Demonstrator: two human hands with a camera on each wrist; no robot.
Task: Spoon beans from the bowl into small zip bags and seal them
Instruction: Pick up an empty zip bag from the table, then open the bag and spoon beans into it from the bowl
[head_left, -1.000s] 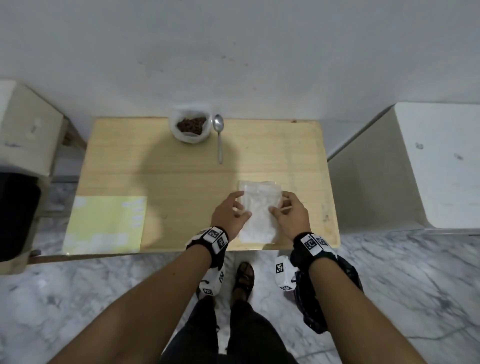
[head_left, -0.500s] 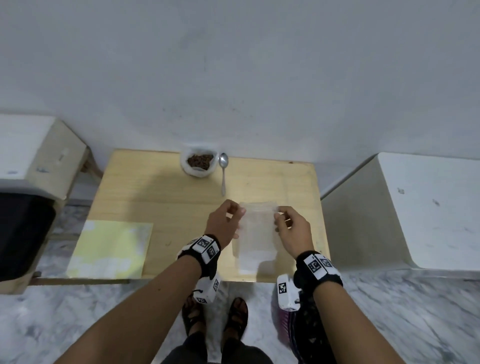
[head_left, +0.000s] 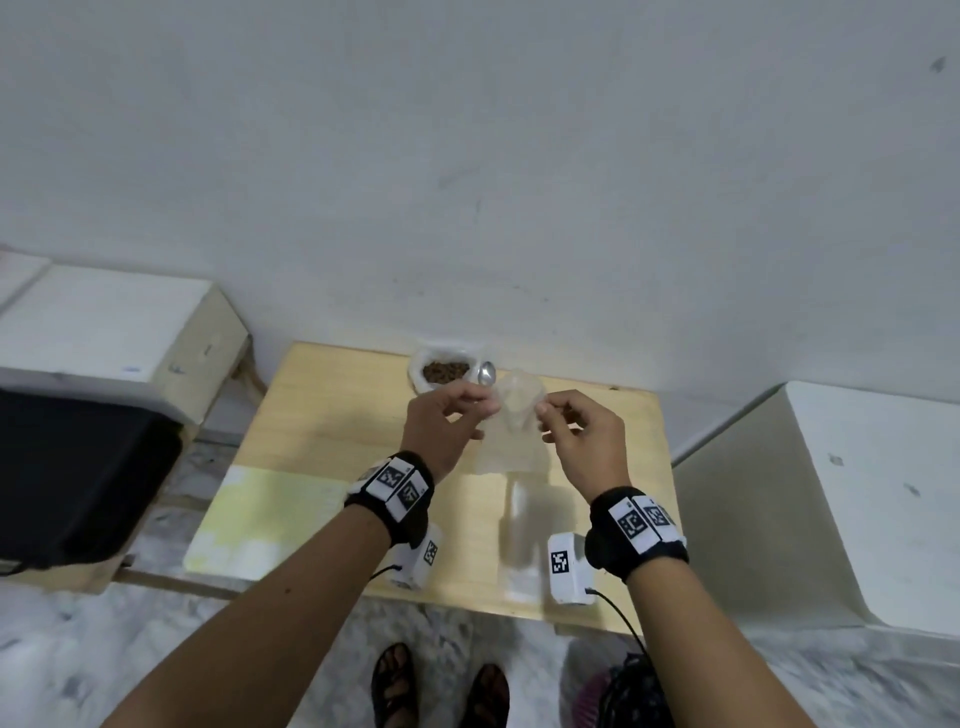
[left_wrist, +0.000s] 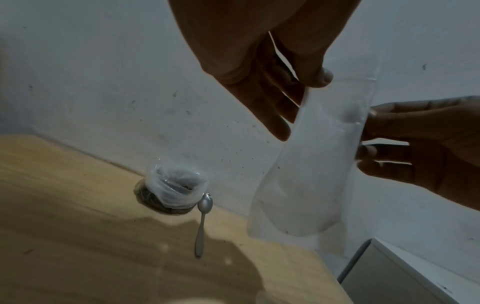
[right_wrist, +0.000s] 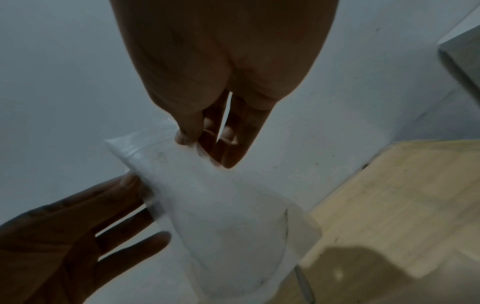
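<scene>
Room: white wall behind a wooden worktop (head_left: 332, 431).
Bag: zip bag (head_left: 511, 431) held in the air, near side of the bean bowl (head_left: 442, 370) and spoon (head_left: 487, 372).
Fingers: left hand (head_left: 441, 431) and right hand (head_left: 584, 441) each pinch one top edge.
Advice: pull the lips apart gently, mouth upward, until it opens.

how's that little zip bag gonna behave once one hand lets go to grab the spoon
Probably floppy: the zip bag is thin clear film, hanging and bowed between the left hand and right hand. It looks empty, so likely very light. Its mouth may sag shut when pinched at one corner only.
</scene>
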